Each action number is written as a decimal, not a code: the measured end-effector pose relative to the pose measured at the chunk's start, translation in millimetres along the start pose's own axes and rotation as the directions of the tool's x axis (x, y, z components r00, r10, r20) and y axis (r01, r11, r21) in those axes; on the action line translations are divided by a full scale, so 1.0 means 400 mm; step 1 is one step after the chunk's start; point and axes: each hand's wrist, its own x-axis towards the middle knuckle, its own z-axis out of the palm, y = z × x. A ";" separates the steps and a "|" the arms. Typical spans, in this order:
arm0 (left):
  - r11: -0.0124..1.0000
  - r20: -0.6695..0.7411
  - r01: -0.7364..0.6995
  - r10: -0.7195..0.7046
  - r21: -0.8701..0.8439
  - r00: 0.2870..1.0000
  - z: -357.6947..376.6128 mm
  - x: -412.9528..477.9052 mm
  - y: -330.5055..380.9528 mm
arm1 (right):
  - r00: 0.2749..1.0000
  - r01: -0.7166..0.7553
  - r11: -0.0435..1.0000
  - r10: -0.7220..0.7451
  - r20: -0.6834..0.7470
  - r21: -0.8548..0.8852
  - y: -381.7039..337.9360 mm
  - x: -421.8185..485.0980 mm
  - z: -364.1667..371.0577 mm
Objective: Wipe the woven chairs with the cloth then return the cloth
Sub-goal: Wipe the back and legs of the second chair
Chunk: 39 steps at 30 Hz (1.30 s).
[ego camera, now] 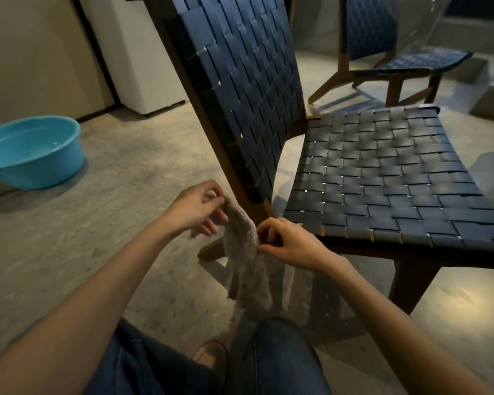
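Head view: left hand pinches top edge of beige cloth, right hand pinches its side; both grips grasping cloth, which hangs between hands above floor. Near woven chair just beyond hands, second woven chair behind it. Blue basin on floor near left edge.

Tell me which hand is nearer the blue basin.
Left. The left hand pinches the cloth on the side toward the blue basin. The right hand pinches the cloth's other edge, farther away beside the chair seat.
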 end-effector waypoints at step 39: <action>0.805 -0.777 -0.478 0.035 -0.351 0.628 -0.331 0.056 0.242 | 0.587 0.164 0.981 -0.182 -0.789 -0.104 -0.434 0.235 -0.433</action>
